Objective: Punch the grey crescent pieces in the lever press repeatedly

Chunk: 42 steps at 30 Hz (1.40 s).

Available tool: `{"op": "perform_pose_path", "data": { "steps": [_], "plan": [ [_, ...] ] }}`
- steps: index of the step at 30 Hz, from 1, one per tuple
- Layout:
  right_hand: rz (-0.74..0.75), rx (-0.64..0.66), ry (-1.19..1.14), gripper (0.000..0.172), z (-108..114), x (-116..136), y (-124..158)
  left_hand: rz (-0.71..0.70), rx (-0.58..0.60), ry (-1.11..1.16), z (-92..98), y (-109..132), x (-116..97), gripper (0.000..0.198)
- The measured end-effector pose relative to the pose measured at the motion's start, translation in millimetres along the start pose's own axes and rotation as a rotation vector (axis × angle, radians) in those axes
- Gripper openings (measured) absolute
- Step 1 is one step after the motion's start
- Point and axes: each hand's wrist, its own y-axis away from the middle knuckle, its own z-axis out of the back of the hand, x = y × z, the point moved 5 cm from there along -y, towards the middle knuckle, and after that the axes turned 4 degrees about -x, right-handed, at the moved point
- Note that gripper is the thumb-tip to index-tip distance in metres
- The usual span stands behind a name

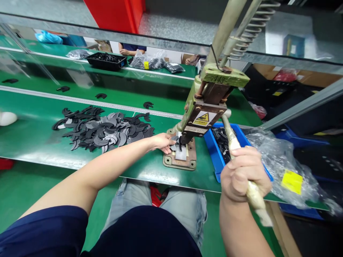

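My left hand (162,142) is closed on a dark curved plastic piece (174,146) at the base plate (179,165) of a green hand press (205,100). The press's dark ram comes down close above that piece; whether it touches I cannot tell. On the right, my right hand (245,173) wraps round the tape-covered lever (232,137) of the press. A pile of black and grey curved plastic pieces (107,130) lies on the green bench to the left of my left hand. Right of the press stands a blue bin (214,153) with small black parts.
Several loose curved pieces (101,96) lie along the green strip behind the bench. A black tray (105,63) and plastic bags (150,60) sit farther back, near another person's hands (124,52). Clear plastic wrap (278,157) lies at the right. A metal shelf (171,39) crosses overhead.
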Motion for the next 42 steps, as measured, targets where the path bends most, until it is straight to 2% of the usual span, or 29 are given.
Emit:
{"op": "perform_pose_path", "data": {
  "steps": [3, 6, 7, 8, 9, 11, 12, 13, 14, 15, 16, 18, 20, 26, 31, 33, 36, 39, 40, 42],
  "plan": [
    [-0.015, -0.028, -0.095, 0.029, -16.6, -0.5, -50.8, -0.049, 0.011, 0.065, -3.4, 1.6, 1.6, 0.030],
    [-0.111, 0.079, -0.103, 0.004, -33.1, -12.4, -103.6, -0.149, 0.019, 0.172, -4.5, 11.4, 4.7, 0.035],
    [-0.123, 0.124, -0.063, 0.010, -35.0, -17.2, -112.5, -0.183, 0.018, 0.202, -3.2, 17.4, 6.3, 0.037],
    [-0.110, 0.150, -0.008, 0.022, -34.0, -21.4, -114.5, -0.217, 0.017, 0.225, -1.1, 25.1, 8.0, 0.039],
    [-0.074, 0.155, 0.056, 0.037, -30.4, -24.6, -108.9, -0.253, 0.016, 0.244, 1.8, 34.2, 9.4, 0.042],
    [-0.023, 0.111, 0.173, 0.070, -18.5, -30.1, -75.2, -0.328, 0.020, 0.274, 8.6, 55.7, 10.8, 0.048],
    [-0.092, 0.095, 0.209, 0.071, -12.9, -35.4, -49.0, -0.362, 0.024, 0.284, 11.7, 67.4, 10.7, 0.050],
    [-0.255, 0.120, 0.220, 0.064, -9.8, -43.5, -18.0, -0.390, 0.032, 0.288, 13.7, 78.8, 10.2, 0.051],
    [-0.363, 0.208, 0.207, 0.053, -11.7, -46.9, 15.0, -0.414, 0.040, 0.286, 14.7, 89.7, 9.2, 0.051],
    [-0.477, 0.352, 0.165, 0.043, -18.1, -48.3, 48.9, -0.435, 0.049, 0.277, 14.4, 99.6, 8.0, 0.051],
    [-0.585, 0.481, 0.111, 0.040, -25.4, -47.3, 80.6, -0.451, 0.058, 0.263, 12.7, 108.1, 6.8, 0.050],
    [-0.687, 0.586, 0.042, 0.035, -37.3, -39.6, 125.6, -0.475, 0.060, 0.225, 7.1, 120.9, 5.0, 0.049],
    [-0.740, 0.583, 0.004, 0.026, -45.9, -33.4, 147.8, -0.485, 0.054, 0.180, 0.0, 128.6, 5.0, 0.047],
    [-0.793, 0.480, -0.026, 0.023, -52.4, -25.8, 151.9, -0.471, 0.050, 0.135, -11.7, 135.3, 8.6, 0.044],
    [-0.762, 0.468, 0.000, 0.022, -55.3, -11.8, 149.0, -0.366, 0.201, 0.324, -21.0, 132.1, 11.6, 0.051],
    [-0.725, 0.497, 0.031, 0.021, -55.4, -8.5, 147.0, -0.330, 0.225, 0.360, -21.7, 129.6, 11.9, 0.052],
    [-0.640, 0.614, 0.086, 0.018, -52.8, -9.5, 139.1, -0.349, 0.174, 0.285, -13.7, 125.5, 10.4, 0.052],
    [-0.499, 0.804, 0.111, 0.020, -50.3, -12.9, 127.0, -0.404, 0.096, 0.152, -2.5, 123.4, 9.9, 0.049],
    [-0.448, 0.862, 0.117, 0.020, -49.8, -13.8, 123.4, -0.436, 0.044, 0.112, 1.4, 123.9, 9.7, 0.047],
    [-0.356, 0.946, 0.135, 0.019, -49.6, -14.8, 118.2, -0.559, -0.145, 0.013, 9.8, 128.7, 6.9, 0.040]
  ]
}}
